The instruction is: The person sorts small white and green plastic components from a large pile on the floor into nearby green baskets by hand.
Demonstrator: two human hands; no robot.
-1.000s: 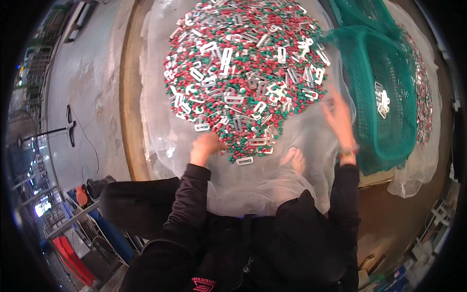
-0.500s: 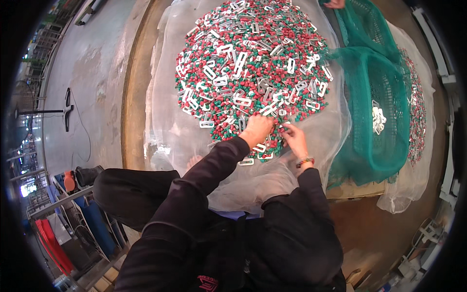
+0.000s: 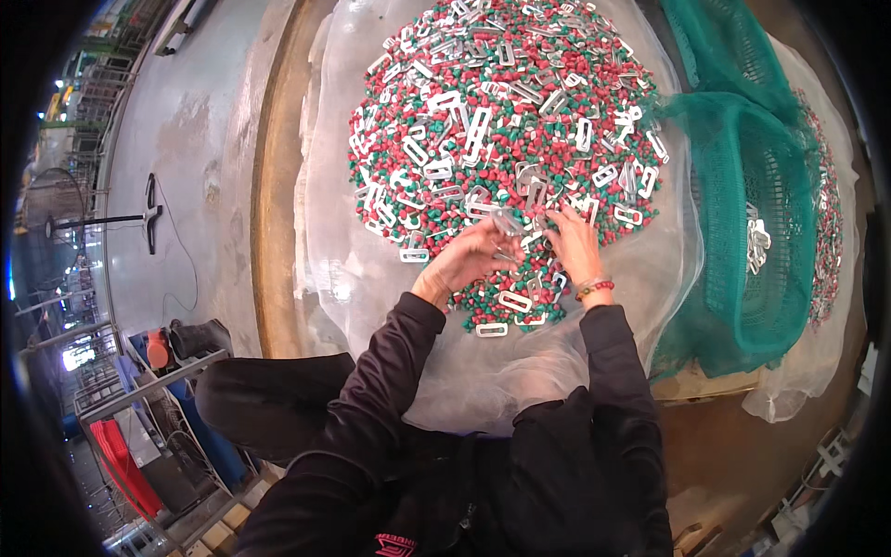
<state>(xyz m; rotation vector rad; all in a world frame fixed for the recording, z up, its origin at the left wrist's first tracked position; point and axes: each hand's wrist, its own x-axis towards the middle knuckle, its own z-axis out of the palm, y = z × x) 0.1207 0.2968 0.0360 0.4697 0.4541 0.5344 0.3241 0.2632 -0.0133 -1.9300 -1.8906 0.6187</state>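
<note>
A broad pile of red and green pellets lies before me, mixed with many silver slotted metal pieces shaped like flat buckles. Over its near part, my left hand is turned partly palm up, fingers curled around slotted metal pieces that stick out past the fingertips. To its right my right hand, with a beaded bracelet at the wrist, reaches into the pile. Its fingers are bent together at the pellets; what they hold, if anything, is hidden.
Translucent sheeting lies beneath the pile. A green mesh-draped basket with white or silver pieces inside stands at the right, another green basket beyond it. A second pellet pile lies farther right. A rack stands at the lower left.
My left hand has lifted from the pile and turned palm up with metal pieces in it. The right hand has moved slightly farther into the pile. The whole view has shifted a little.
</note>
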